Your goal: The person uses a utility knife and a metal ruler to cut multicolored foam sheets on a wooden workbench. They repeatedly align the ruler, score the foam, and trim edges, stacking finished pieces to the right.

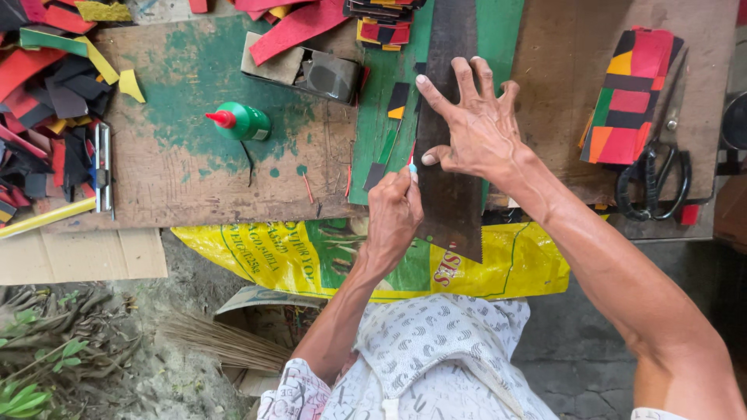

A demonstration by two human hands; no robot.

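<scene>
The right hand (475,124) is spread flat, fingers splayed, pressing down on a long dark strip (447,155) that runs along the green sheet (498,31) on the worktop (194,179). The left hand (394,210) is clenched around a small pale-tipped tool (411,169), its tip at the strip's left edge, just beside the right thumb. A green glue bottle (241,122) with a red nozzle lies well to the left. Black scissors (657,175) rest to the right, beside a patchwork piece (630,97) of red, orange, green and black.
</scene>
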